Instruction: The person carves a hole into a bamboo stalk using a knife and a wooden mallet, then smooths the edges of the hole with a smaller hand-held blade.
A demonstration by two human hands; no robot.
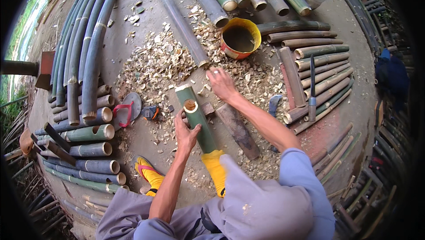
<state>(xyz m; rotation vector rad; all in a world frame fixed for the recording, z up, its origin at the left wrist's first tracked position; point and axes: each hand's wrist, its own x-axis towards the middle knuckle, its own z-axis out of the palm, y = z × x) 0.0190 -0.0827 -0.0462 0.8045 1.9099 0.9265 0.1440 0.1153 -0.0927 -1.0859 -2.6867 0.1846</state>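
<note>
A short green bamboo section (200, 127) slants in front of me, its near end by a yellow sock. An oval hole in its upper face shows brown inside. My left hand (186, 132) grips its left side, thumb across the top. Farther off, my right hand (222, 84) reaches over wood chips (155, 65), beside the near end of a long dark bamboo pole (179, 23). Its fingers are bent together; what they hold, if anything, is too small to make out. A brown wooden block (239, 131) lies right of the green section.
A yellow-and-red bucket (239, 38) of dark liquid stands beyond my right hand. Bamboo poles (95, 54) line the left; cut pieces (325, 58) lie right, under a long dark blade (312, 85). A sandal (128, 110) and tape measure (150, 113) rest left of the green section.
</note>
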